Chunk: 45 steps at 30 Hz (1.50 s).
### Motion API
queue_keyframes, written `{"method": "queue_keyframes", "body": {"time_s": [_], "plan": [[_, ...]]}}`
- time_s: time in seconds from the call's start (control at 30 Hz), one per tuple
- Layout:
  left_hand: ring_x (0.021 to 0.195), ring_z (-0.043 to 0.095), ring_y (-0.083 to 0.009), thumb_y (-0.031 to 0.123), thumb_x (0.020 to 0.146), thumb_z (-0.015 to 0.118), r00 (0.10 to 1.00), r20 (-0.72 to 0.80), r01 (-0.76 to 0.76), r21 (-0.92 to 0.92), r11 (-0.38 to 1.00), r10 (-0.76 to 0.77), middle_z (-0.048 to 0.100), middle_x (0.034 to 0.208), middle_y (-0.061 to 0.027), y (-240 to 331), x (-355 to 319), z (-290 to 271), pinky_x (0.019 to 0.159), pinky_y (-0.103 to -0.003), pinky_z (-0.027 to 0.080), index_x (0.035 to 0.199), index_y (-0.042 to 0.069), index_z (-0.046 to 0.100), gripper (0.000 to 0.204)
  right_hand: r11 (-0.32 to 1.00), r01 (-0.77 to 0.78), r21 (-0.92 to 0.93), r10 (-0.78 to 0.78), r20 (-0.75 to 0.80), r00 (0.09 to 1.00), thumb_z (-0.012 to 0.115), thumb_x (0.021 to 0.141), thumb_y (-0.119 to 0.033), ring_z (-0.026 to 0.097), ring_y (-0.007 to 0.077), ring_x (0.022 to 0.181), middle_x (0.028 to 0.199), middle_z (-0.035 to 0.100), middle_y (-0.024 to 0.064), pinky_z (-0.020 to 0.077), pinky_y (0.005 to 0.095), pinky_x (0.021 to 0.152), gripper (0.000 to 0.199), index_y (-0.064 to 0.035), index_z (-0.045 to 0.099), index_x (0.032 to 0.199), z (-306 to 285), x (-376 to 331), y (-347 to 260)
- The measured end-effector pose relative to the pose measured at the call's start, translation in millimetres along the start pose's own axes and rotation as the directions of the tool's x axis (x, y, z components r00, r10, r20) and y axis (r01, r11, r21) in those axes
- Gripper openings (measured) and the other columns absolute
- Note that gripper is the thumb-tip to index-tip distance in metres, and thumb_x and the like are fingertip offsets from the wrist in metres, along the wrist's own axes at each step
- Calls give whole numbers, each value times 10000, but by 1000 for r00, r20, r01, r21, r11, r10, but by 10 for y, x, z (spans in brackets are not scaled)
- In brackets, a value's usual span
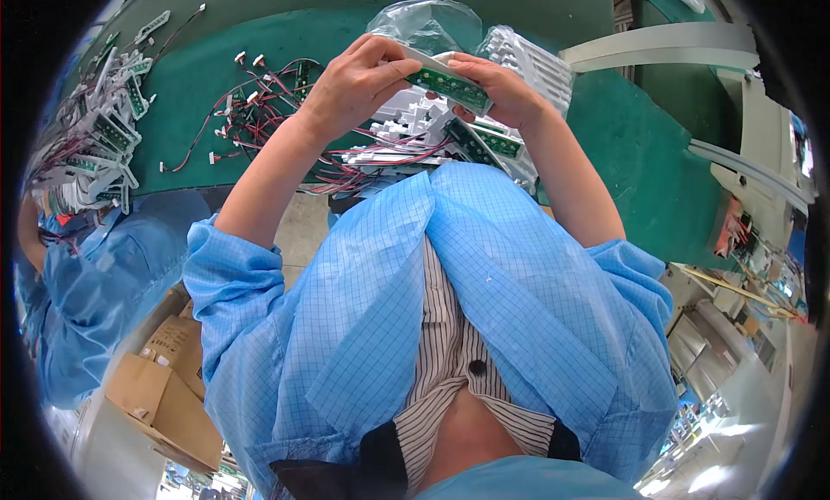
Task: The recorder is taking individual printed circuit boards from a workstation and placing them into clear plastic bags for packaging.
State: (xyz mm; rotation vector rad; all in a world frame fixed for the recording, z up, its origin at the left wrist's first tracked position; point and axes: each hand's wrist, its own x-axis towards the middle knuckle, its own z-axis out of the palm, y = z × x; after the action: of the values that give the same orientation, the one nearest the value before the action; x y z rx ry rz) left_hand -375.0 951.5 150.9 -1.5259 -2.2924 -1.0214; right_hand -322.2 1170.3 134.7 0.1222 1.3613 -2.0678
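Observation:
Both my hands are raised over the far side of the green work mat (pixel 640 180), holding a green circuit board (pixel 450 87) set in a white plastic frame. My left hand (pixel 356 83) pinches its left end between thumb and fingers. At the other end, my right hand (pixel 506 89) grips the board with its fingers curled around the edge. Just below the hands lies a heap of white plastic frames (pixel 413 120), with another green board (pixel 500 143) among them. Red and black wires (pixel 246 124) with white connectors spread to the left of my left forearm.
A clear plastic bag (pixel 424 23) and a stack of white plastic strips (pixel 536 68) lie beyond my hands. Boards with wires are piled at the left (pixel 108 137), near another person's blue sleeve (pixel 112 284). A cardboard box (pixel 169 396) stands lower left. A pale curved bar (pixel 666 46) crosses the upper right.

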Motion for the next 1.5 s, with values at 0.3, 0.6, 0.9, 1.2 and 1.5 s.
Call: {"method": "queue_keyframes", "body": {"time_s": [0.3, 0.6, 0.9, 1.2, 1.5], "plan": [[804, 540, -208, 67, 658, 685, 999, 40, -5, 51, 999, 3, 532, 837, -54, 17, 38, 9, 677, -303, 499, 891, 92, 630, 241, 995, -53, -79, 47, -77, 996, 415, 909, -264, 545, 99, 560, 882, 611, 106, 431, 221, 467, 269, -60, 496, 1065, 43, 6, 0], [814, 543, -225, 87, 657, 678, 974, 146, 190, -131, 973, -171, 536, 837, -62, 8, -9, 106, 710, -328, 471, 883, 75, 638, 230, 987, -90, -134, 80, -76, 994, 433, 901, -267, 551, 77, 587, 853, 616, 63, 421, 199, 452, 268, -63, 532, 1043, 33, -36, 19], [959, 512, -248, 123, 664, 682, 993, 90, 76, -12, 997, -75, 552, 938, -63, -132, -71, 199, 836, -362, 409, 889, 81, 644, 233, 961, 1, -278, -30, -102, 994, 578, 813, -231, 548, 68, 612, 844, 613, 48, 421, 190, 467, 323, -42, 520, 1068, 67, -13, 124], [836, 561, -144, 103, 734, 672, 729, 202, 585, -679, 443, -654, 579, 930, -118, -232, -201, 263, 684, -254, 454, 1099, 1, 493, 419, 911, 80, -406, -171, -193, 966, 562, 783, -85, 539, 59, 607, 759, 570, -6, 447, 192, 506, 292, -18, 546, 1067, 212, -70, 57], [626, 523, -36, 33, 728, 648, 726, 163, 638, -522, 566, -669, 546, 660, -3, 128, -64, 173, 529, -191, 422, 991, 31, 533, 287, 603, 104, -791, -310, -112, 944, 501, 847, -305, 343, 78, 580, 592, 379, -5, 301, 263, 497, 298, -33, 457, 735, 213, 66, 11]]}}
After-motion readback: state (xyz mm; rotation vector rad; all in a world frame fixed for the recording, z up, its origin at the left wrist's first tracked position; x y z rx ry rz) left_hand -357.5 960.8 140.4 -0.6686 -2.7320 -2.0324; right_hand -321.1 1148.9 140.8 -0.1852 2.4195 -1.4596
